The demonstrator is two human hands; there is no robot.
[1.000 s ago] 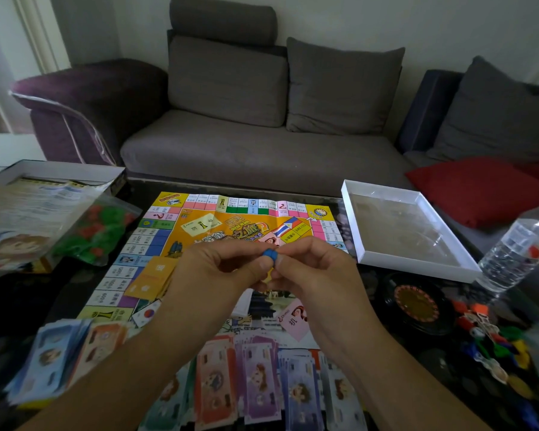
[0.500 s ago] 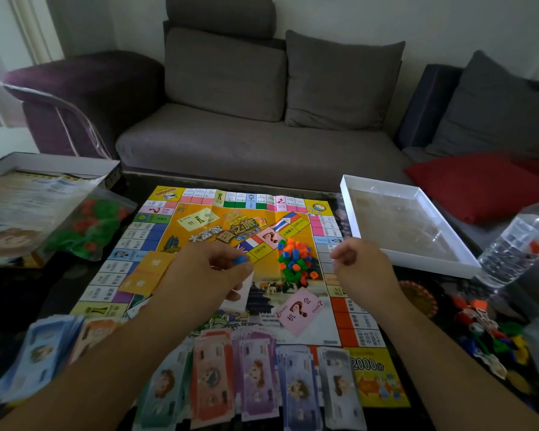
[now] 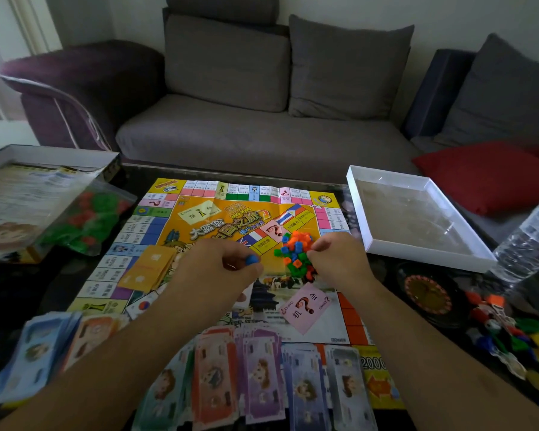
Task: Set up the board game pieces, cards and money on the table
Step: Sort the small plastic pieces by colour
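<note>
A heap of small coloured cubes (image 3: pixel 296 253), orange, blue and green, sits on the middle of the game board (image 3: pixel 199 213), which lies spread flat on the dark desk (image 3: pixel 22 290). The right hand (image 3: pixel 333 259) reaches into the heap's right edge, fingers curled among the cubes; whether it grips one I cannot tell. The left hand (image 3: pixel 221 269), just left of the heap, pinches one blue piece (image 3: pixel 252 259). On the board lie one orange card stack (image 3: pixel 147 269) to the left and one pink chance card (image 3: pixel 305 306) nearer. Along the near edge five overlapping rows of banknotes (image 3: pixel 262 377) are fanned out, with more notes (image 3: pixel 44 353) at near left. Judging by this, board, money and cards look largely set, while the cubes, the bagged red and green pieces (image 3: pixel 87 225) at left and the loose coloured tokens (image 3: pixel 511 334) at right seem still unsorted. One white box tray (image 3: pixel 371 244) lies at far right
</note>
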